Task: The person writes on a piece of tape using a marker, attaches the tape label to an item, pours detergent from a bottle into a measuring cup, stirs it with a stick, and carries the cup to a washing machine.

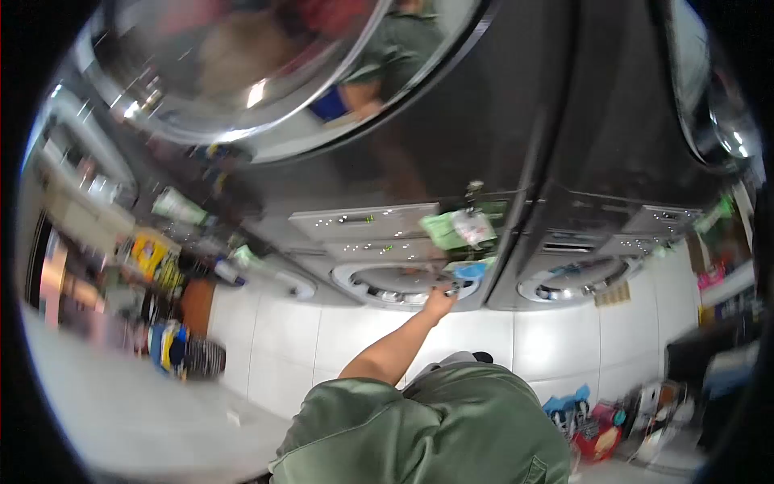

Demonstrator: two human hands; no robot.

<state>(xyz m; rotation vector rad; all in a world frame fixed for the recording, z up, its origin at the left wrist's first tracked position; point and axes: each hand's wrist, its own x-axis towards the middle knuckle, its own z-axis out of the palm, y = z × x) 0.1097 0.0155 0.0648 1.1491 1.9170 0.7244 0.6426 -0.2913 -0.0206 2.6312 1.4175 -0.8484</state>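
My left hand (pixel 441 299) reaches out at the end of a bare forearm, at the right edge of a round washing machine door (pixel 395 280). Its fingers look closed around the door's handle (pixel 453 289), though motion blur softens the detail. Just above the hand is a blue patch (pixel 472 270) on the machine front. Higher up, green and white labels (pixel 459 230) are fixed beside the control panel (pixel 363 219). My right hand is out of view.
A large glass door (pixel 234 73) of an upper machine is close overhead, with reflections in it. Another washing machine (pixel 576 280) stands to the right. White tiles (pixel 556 347) cover the floor. Bags (pixel 597 431) lie at lower right; a pale counter (pixel 161 411) runs along the left.
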